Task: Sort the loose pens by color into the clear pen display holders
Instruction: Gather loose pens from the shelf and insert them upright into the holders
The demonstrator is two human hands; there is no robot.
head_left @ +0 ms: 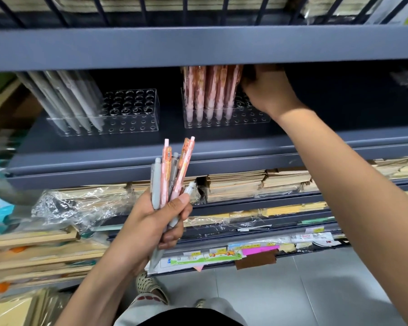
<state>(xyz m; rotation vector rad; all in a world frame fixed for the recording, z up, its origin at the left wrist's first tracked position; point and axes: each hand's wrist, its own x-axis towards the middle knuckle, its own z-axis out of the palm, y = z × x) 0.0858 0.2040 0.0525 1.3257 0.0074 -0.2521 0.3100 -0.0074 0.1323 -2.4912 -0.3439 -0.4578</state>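
Grey shelf (222,147) bears 2 clear holders (132,109) — grey pens (68,100) left, pink pens (210,95) right. Left hand (151,222) grips mixed pens (172,175); right hand (269,90) has its fingers hidden — grip unclear. Pale tiled floor (292,290).

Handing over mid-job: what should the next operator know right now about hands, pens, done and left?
Left hand grips a mixed bunch of pink and grey pens.
Right hand is up beside the pink pens in the right holder; its fingers are hidden.
Done: grey pens stand in the left holder, pink in the right.
Left: sort the bunch in hand; both holders show free holes.
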